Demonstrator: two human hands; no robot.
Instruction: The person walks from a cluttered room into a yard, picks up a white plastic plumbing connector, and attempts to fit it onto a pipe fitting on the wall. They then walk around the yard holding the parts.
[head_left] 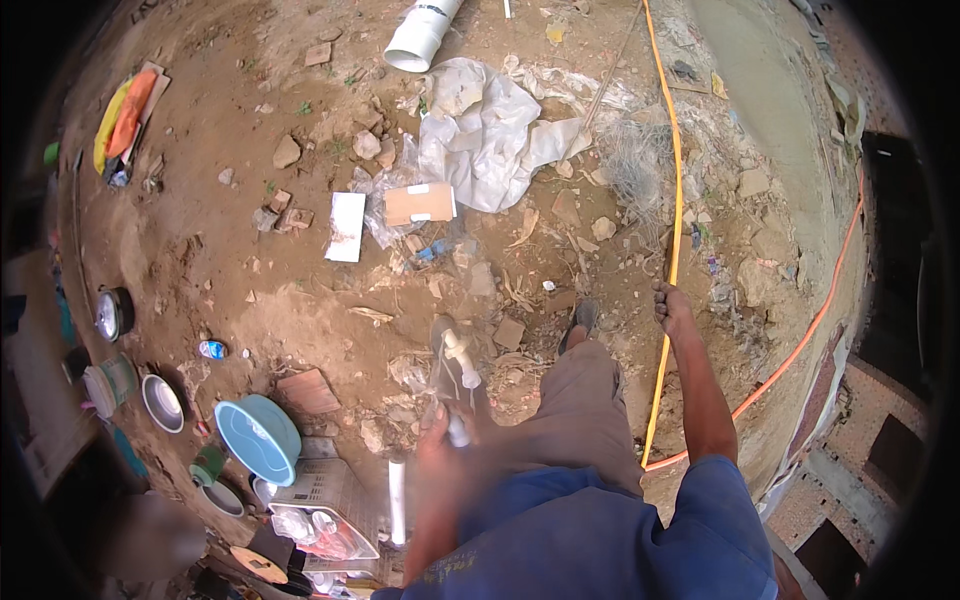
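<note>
Now the left hand (440, 435) grips a white pipe fitting (458, 372) low in front, fingers wrapped round it, while the right hand (672, 305) closes on the yellow hose (676, 190), likely mid-carry; next needs steady footing.

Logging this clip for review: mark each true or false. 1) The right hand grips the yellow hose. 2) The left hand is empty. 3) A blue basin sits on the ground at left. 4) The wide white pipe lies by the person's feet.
1) True: the right hand is closed around the yellow hose.
2) False: the left hand holds a white pipe fitting.
3) True: the blue basin rests on the dirt.
4) False: the wide white pipe lies far off at the top.
</note>
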